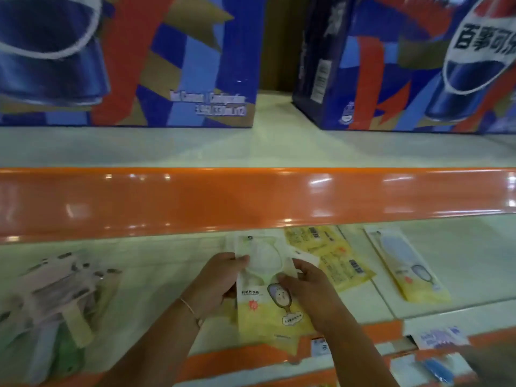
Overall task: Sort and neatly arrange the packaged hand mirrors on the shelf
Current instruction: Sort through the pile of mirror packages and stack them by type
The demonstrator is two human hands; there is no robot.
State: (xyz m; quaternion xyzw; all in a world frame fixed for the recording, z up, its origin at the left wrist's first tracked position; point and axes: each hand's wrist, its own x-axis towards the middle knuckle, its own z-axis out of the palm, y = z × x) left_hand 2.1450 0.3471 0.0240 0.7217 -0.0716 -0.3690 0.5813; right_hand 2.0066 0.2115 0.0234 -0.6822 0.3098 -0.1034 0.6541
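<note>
**Both hands on a packaged mirror at the front of the shelf**

Nearest, at the shelf's front edge, the left hand [216, 280] and the right hand [308, 289] each pinch a side of one mirror pack [265, 300], fingers curled round its edges. It sits just above the shelf [167, 263], near the middle, its yellow lower end overhanging the orange front edge [237, 356]. A second flat pack seems to lie behind it in the same grip; I cannot tell for sure.

The pack looks light, flat and glossy, so probably slippery, with a stiff and likely fragile mirror inside soft film. Holding it by both long edges, as now, seems safest.

At the left end lies a loose heap of packs [55, 297], blurred. Just right of the hands a yellow pack [332, 258] lies back side up, and further right another mirror pack [405, 266] lies slantwise. The orange rail [251, 196] of the upper shelf overhangs the back, limiting headroom. Above it stand two cola boxes [125, 60].
</note>
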